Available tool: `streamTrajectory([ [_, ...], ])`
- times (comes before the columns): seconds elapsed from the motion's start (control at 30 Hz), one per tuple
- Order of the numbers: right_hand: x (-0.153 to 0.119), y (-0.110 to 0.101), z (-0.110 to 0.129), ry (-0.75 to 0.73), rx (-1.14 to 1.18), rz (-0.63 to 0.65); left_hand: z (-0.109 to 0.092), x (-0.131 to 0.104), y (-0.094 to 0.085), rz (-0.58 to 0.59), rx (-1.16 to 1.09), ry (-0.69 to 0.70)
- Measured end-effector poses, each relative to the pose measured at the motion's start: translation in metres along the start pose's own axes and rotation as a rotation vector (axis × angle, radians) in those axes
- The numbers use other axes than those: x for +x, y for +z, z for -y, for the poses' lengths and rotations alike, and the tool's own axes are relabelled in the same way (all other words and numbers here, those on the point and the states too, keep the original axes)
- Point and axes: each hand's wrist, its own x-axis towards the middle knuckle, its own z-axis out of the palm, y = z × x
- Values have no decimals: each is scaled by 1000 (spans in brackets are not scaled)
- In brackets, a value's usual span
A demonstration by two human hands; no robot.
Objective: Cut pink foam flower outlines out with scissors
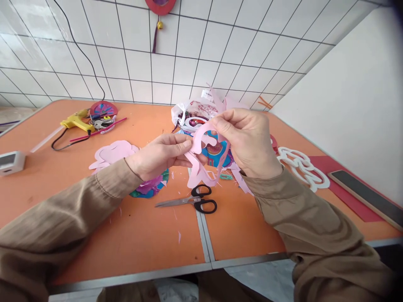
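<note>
Raised above the table is a pink paper cutout (197, 141), a curling strip with wavy edges and an open middle. My left hand (165, 153) pinches its left side between thumb and fingers. With thumb and forefinger, my right hand (244, 140) grips its upper right part. Below the paper lie black-handled scissors (189, 200), blades pointing left and slightly apart. Behind the cutout sits a blue patterned piece (217, 153), partly covered by the paper and my hands. Under my left wrist a blue and purple round piece (150, 187) shows in part.
Pink paper shapes (115, 153) are piled at left, near a yellow glue gun (77, 121) with its cord. A plastic bag (201, 110) stands at the back. White cutout rings (302, 165), red sheets (349, 191) and a dark phone-like slab (365, 195) lie at right. Paper scraps are scattered about.
</note>
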Motion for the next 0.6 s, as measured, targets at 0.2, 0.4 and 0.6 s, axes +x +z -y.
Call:
streamTrajectory([
  [0.2, -1, -1, 0, -95, -37, -36, -1, 0, 1, -51, -45, 48],
  [0.4, 3, -2, -4, -120, -19, -63, 1, 1, -2, -129, -11, 70],
  [0.6, 5, -2, -7, -143, -24, -53, 1, 0, 1, -177, 13, 57],
])
